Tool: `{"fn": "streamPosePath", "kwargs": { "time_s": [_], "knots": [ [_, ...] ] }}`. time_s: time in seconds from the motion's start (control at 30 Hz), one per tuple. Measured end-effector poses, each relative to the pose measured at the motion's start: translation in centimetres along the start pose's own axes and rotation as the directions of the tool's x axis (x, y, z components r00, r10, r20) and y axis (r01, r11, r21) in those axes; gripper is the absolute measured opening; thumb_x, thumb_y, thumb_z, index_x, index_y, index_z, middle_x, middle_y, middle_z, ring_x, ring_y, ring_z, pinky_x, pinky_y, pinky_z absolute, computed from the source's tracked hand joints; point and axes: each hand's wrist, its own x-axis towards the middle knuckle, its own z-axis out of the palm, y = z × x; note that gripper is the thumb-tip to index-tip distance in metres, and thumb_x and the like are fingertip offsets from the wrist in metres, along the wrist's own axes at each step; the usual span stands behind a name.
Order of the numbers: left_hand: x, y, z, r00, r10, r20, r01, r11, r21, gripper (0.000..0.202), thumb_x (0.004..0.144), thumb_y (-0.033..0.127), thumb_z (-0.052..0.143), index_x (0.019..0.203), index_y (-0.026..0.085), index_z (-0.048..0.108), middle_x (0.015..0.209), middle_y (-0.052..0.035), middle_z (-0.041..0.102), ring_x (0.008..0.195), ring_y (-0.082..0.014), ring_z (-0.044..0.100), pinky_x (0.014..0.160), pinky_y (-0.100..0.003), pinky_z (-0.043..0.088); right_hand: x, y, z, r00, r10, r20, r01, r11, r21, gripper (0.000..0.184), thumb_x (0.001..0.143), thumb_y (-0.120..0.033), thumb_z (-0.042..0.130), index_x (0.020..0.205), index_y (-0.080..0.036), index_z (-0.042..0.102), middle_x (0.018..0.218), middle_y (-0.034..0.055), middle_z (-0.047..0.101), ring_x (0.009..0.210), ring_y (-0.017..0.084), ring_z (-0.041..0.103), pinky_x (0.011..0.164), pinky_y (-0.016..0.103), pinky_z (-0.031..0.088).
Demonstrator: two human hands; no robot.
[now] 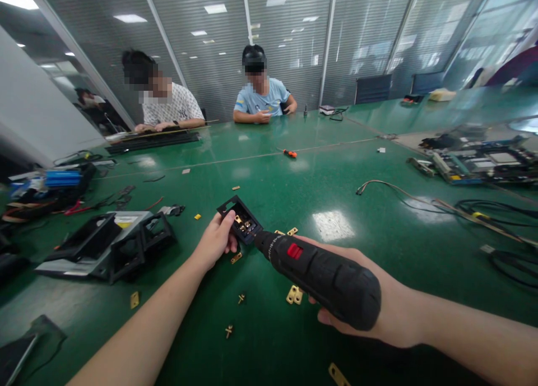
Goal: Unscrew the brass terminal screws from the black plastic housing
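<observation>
My left hand point(216, 237) grips a small black rectangular housing point(250, 211) by its left side, thumb over the rim. Brass pieces and screws point(242, 222) show inside it. In my right hand point(361, 268) is a black cordless drill point(323, 274) with a red switch on top. Its nose meets the housing's near right end; the bit's tip is hard to make out. Around the hands lie flat brass plates point(295, 294), another brass plate point(236, 257) close under the housing, and small brass screws point(229, 331) nearer to me.
Black and grey plastic frames point(121, 240) lie at left, with blue parts point(63, 178) behind. An orange-handled screwdriver point(290, 153) rests mid-table. Circuit boards point(483, 159) and loose cables point(496, 218) occupy the right. Two people point(263, 97) sit across the green table point(252, 156).
</observation>
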Motion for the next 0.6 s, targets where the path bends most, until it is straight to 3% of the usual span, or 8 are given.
{"fn": "streamPosePath", "kwargs": {
  "time_s": [0.37,0.6],
  "knots": [
    [0.01,0.10,0.02,1.000,-0.008,0.003,0.008,1.000,0.004,0.047,0.091,0.070,0.055,0.098,0.024,0.046,0.050,0.0053,0.060,0.034,-0.0140,0.056,0.031,-0.017,0.031,0.06,0.31,-0.08,0.999,0.036,0.001,-0.036,0.999,0.040,0.101,0.072,-0.011,0.079,0.162,-0.020,0.034,0.097,0.0037,0.064,0.079,0.015,0.059,0.070,0.026,0.054],
    [0.14,-0.19,-0.07,1.000,-0.004,0.001,0.004,1.000,-0.010,0.046,0.091,0.069,0.056,0.097,0.024,0.045,0.058,0.0032,0.065,0.034,-0.0127,0.056,0.031,-0.017,0.031,0.00,0.30,-0.02,0.999,0.041,-0.001,-0.041,0.999,0.032,0.104,0.071,-0.009,0.080,0.163,-0.020,0.034,0.097,0.0039,0.065,0.078,0.016,0.060,0.069,0.026,0.055]
  ]
}}
